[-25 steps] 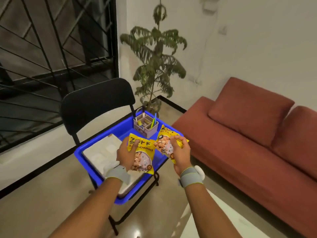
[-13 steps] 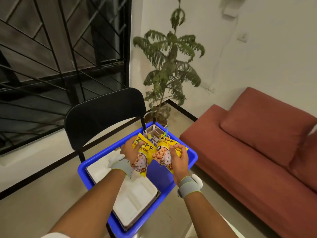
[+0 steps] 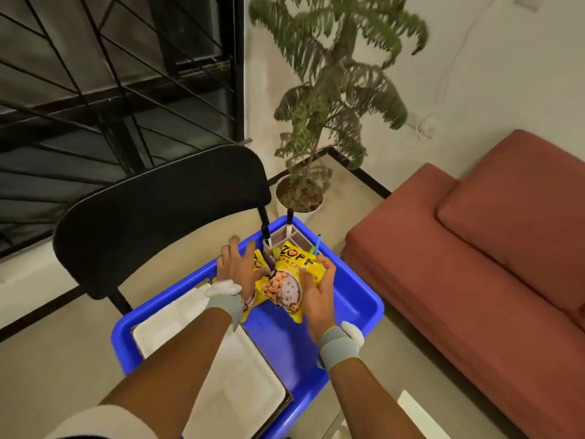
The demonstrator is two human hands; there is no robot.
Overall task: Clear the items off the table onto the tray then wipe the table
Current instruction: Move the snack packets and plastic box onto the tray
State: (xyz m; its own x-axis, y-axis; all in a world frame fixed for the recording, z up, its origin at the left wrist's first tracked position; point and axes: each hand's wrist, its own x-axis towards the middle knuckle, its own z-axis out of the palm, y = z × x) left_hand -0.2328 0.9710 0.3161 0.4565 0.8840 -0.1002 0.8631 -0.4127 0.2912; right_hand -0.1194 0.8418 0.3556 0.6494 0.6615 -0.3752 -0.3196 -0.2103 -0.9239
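Note:
A blue tray [image 3: 375,307] sits on a black chair [image 3: 158,217]. Both hands are down inside its far end. My right hand [image 3: 319,291] grips a yellow snack packet [image 3: 289,280] by its right edge, thumb on top, and the packet leans against a pen holder [image 3: 296,239] in the far corner. My left hand [image 3: 237,269] lies flat with fingers spread over a second yellow packet [image 3: 258,264], which is mostly hidden beneath the palm. A white divided plate [image 3: 240,384] fills the tray's near left part under my left forearm.
A potted plant [image 3: 299,201] stands just beyond the tray. A red sofa [image 3: 474,248] runs along the right. A white table corner [image 3: 421,419] shows at the bottom right. A dark window grille fills the upper left.
Both hands moved down and forward into the tray with the packets. The left hand's fingers went from gripping its packet to lying spread on it. The camera came closer.

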